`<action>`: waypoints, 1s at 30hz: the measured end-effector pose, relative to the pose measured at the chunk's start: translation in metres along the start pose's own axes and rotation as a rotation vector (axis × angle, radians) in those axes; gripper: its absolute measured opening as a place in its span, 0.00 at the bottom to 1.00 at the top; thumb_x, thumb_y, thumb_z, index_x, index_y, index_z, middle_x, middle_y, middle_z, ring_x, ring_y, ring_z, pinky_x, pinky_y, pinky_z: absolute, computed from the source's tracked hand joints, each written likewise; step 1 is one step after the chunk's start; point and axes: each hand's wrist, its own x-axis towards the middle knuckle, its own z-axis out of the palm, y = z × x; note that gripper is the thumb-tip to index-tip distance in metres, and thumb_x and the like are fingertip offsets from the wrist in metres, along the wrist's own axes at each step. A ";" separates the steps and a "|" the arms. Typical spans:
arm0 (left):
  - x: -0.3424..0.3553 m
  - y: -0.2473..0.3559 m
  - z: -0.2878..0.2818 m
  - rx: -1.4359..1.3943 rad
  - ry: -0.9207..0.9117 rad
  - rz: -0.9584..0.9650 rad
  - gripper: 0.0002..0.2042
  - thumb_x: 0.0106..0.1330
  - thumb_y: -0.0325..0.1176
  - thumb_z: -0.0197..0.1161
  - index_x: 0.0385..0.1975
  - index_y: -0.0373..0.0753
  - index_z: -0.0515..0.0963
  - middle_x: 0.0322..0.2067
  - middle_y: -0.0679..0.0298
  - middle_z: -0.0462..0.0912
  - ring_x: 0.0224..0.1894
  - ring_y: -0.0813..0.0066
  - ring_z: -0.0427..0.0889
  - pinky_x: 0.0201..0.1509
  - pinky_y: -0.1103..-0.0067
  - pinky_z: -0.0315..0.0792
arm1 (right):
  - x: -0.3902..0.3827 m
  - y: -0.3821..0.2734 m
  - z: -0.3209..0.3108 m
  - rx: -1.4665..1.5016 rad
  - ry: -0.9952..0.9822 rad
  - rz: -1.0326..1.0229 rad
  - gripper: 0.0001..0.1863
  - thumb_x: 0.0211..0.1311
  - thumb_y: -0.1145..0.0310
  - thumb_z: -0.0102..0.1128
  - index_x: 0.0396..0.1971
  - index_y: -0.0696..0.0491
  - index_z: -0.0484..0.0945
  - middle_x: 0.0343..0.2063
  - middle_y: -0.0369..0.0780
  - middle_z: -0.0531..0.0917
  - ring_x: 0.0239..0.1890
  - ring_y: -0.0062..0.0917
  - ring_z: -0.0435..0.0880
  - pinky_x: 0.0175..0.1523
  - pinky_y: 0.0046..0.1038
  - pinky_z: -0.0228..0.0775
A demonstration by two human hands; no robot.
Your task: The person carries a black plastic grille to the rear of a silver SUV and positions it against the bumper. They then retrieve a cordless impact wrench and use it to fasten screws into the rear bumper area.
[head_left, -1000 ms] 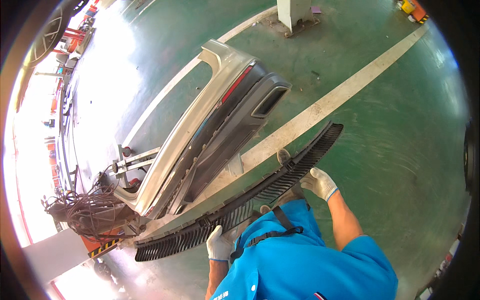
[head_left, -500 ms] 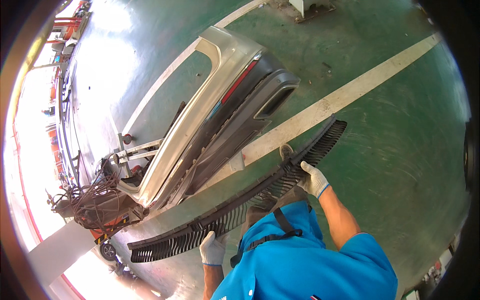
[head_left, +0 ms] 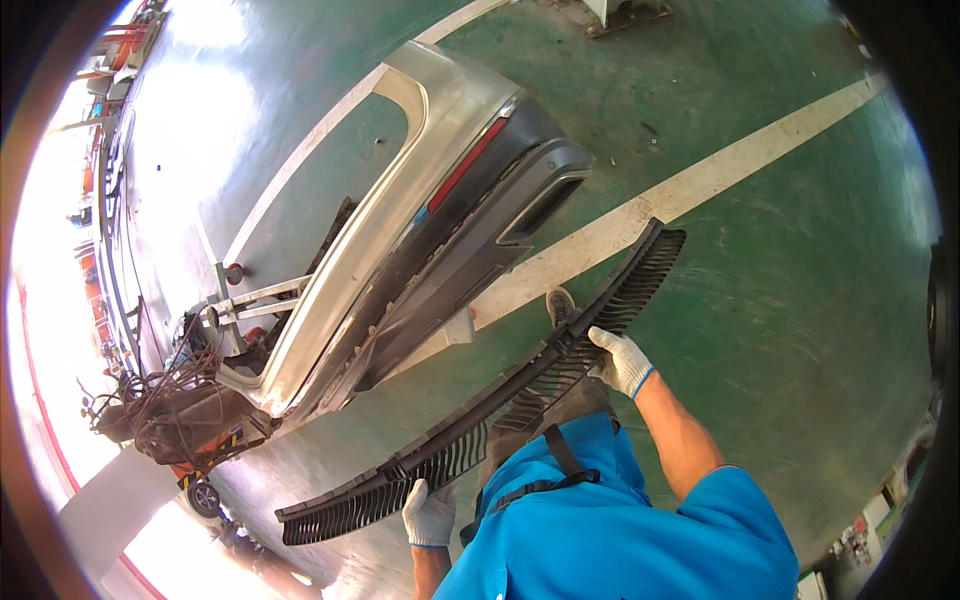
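A long, curved black slatted plastic grille [head_left: 505, 390] is held across the front of my body, slanting from lower left to upper right. My left hand [head_left: 430, 515], in a white knit glove, grips its near edge toward the left end. Further right, my gloved right hand [head_left: 622, 362] is closed on the same edge, with the thumb on top and the other fingers hidden beneath. The grille's far right end extends well past the right hand. Between the slats, parts of my legs show through.
A silver and dark grey car bumper [head_left: 455, 110] with a red reflector rests on a wheeled metal stand [head_left: 265, 293] ahead and left. Tangled brown hoses [head_left: 185, 385] lie over equipment at far left. A pale stripe [head_left: 740, 165] crosses the green floor; my shoe [head_left: 560, 302] is beyond the grille.
The grille has tilted slightly more steeply, its left end shifting right and nearer to me. Both hands keep their grip. The bumper and stand appear a little further left in view.
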 end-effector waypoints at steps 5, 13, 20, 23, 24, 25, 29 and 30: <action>-0.002 0.000 -0.006 -0.066 0.036 -0.034 0.08 0.69 0.33 0.56 0.41 0.37 0.79 0.45 0.53 0.84 0.44 0.55 0.85 0.47 0.63 0.81 | 0.004 0.005 0.001 -0.007 -0.029 0.008 0.18 0.58 0.62 0.71 0.45 0.54 0.80 0.38 0.38 0.86 0.36 0.27 0.86 0.33 0.29 0.82; 0.002 -0.024 -0.013 -0.162 0.053 -0.060 0.11 0.70 0.33 0.53 0.44 0.33 0.77 0.45 0.49 0.84 0.45 0.53 0.85 0.49 0.63 0.81 | 0.002 0.007 -0.011 -0.119 0.102 0.045 0.15 0.60 0.61 0.69 0.41 0.53 0.80 0.32 0.38 0.84 0.29 0.26 0.84 0.27 0.27 0.78; 0.028 -0.070 -0.047 -0.315 0.164 -0.208 0.14 0.67 0.33 0.56 0.49 0.35 0.77 0.51 0.52 0.82 0.53 0.55 0.81 0.51 0.60 0.79 | 0.010 0.020 -0.040 -0.219 0.217 0.081 0.19 0.56 0.59 0.73 0.40 0.55 0.80 0.31 0.40 0.84 0.29 0.28 0.84 0.30 0.30 0.80; 0.039 -0.090 -0.064 -0.358 0.171 -0.214 0.16 0.66 0.33 0.57 0.51 0.33 0.76 0.53 0.49 0.80 0.54 0.52 0.80 0.54 0.58 0.79 | 0.020 0.030 -0.053 -0.263 0.278 0.085 0.20 0.55 0.58 0.74 0.39 0.56 0.79 0.30 0.41 0.83 0.30 0.30 0.83 0.32 0.31 0.79; 0.041 -0.097 -0.071 -0.386 0.185 -0.232 0.17 0.66 0.33 0.58 0.52 0.32 0.75 0.53 0.48 0.79 0.54 0.51 0.80 0.54 0.58 0.79 | 0.023 0.034 -0.057 -0.274 0.306 0.081 0.20 0.55 0.58 0.74 0.39 0.56 0.79 0.31 0.40 0.83 0.30 0.30 0.83 0.33 0.31 0.79; 0.042 -0.102 -0.077 -0.417 0.165 -0.219 0.17 0.66 0.33 0.58 0.52 0.31 0.75 0.54 0.47 0.79 0.54 0.50 0.80 0.55 0.57 0.78 | 0.026 0.037 -0.060 -0.261 0.276 0.081 0.19 0.56 0.59 0.73 0.40 0.55 0.78 0.32 0.41 0.83 0.31 0.29 0.82 0.33 0.32 0.78; 0.045 -0.126 -0.103 -0.474 0.256 -0.260 0.16 0.67 0.32 0.55 0.51 0.31 0.74 0.53 0.46 0.78 0.54 0.48 0.79 0.54 0.53 0.78 | 0.034 0.048 -0.071 -0.369 0.343 0.116 0.18 0.60 0.56 0.68 0.41 0.54 0.78 0.33 0.39 0.82 0.31 0.28 0.80 0.32 0.30 0.75; 0.043 -0.131 -0.111 -0.493 0.249 -0.277 0.16 0.67 0.31 0.55 0.51 0.31 0.74 0.55 0.46 0.77 0.56 0.48 0.78 0.55 0.53 0.77 | 0.033 0.052 -0.074 -0.389 0.350 0.117 0.19 0.60 0.55 0.68 0.42 0.54 0.77 0.33 0.40 0.82 0.32 0.29 0.80 0.33 0.31 0.75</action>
